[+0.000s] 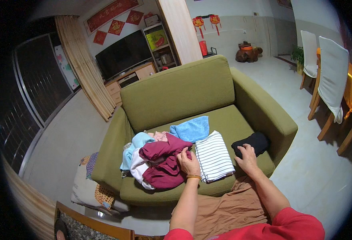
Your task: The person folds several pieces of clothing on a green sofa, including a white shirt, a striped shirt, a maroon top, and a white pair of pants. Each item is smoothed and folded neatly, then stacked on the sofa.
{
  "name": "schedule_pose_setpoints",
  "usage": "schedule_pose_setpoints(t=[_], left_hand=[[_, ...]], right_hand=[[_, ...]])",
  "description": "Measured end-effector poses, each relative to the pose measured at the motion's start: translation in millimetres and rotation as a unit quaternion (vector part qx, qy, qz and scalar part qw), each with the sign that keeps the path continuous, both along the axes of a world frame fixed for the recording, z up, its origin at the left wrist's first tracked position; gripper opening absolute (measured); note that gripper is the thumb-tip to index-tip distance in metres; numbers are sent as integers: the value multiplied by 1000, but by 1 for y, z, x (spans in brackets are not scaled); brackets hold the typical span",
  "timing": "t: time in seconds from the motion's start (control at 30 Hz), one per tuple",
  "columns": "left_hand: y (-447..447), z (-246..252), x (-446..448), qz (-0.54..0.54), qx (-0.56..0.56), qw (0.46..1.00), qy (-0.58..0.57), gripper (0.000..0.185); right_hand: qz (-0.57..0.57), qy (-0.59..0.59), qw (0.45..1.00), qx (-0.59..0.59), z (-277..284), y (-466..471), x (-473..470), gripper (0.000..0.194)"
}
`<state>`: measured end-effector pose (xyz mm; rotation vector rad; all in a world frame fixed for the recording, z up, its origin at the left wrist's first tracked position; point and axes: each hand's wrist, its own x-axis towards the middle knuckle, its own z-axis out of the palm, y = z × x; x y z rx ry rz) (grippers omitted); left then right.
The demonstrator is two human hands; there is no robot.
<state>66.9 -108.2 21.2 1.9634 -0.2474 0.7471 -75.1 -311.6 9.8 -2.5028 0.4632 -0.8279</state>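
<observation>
On the green sofa seat, my left hand (189,162) touches the right side of a crumpled maroon garment (164,165), its fingers bent at the cloth; whether it grips is unclear. White, light blue and pink cloths lie under and behind the garment. My right hand (247,158) rests at the near left edge of a black folded cloth (255,143), with its fingers spread and curled. Between the hands lies a folded white cloth with dark stripes (214,156). A blue towel (191,129) lies behind it, towards the backrest.
The green sofa (179,90) has an armrest on each side. A cushion or bag with animal prints (87,187) is beside its left armrest. At the lower left is a wood-edged table (95,223). Covered chairs (331,75) stand at the right.
</observation>
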Motion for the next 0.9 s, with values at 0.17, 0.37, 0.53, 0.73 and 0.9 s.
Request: schedule_pose_setpoints(t=[0.17, 0.37, 0.53, 0.73, 0.9], left_hand=[[-8, 13, -19, -44, 20, 999, -17, 36], [-18, 6, -27, -78, 51, 995, -25, 34], [-20, 2, -28, -82, 53, 995, -31, 33], [-21, 1, -26, -75, 55, 995, -28, 34], [-21, 1, -24, -75, 32, 997, -16, 32]], right_hand=[[21, 119, 988, -98, 0, -15, -37, 57], [5, 61, 989, -136, -8, -35, -23, 50], [-29, 14, 995, -94, -10, -59, 16, 28], [-66, -160, 974, 146, 38, -115, 64, 16], [-4, -228, 871, 435, 99, -127, 59, 20]])
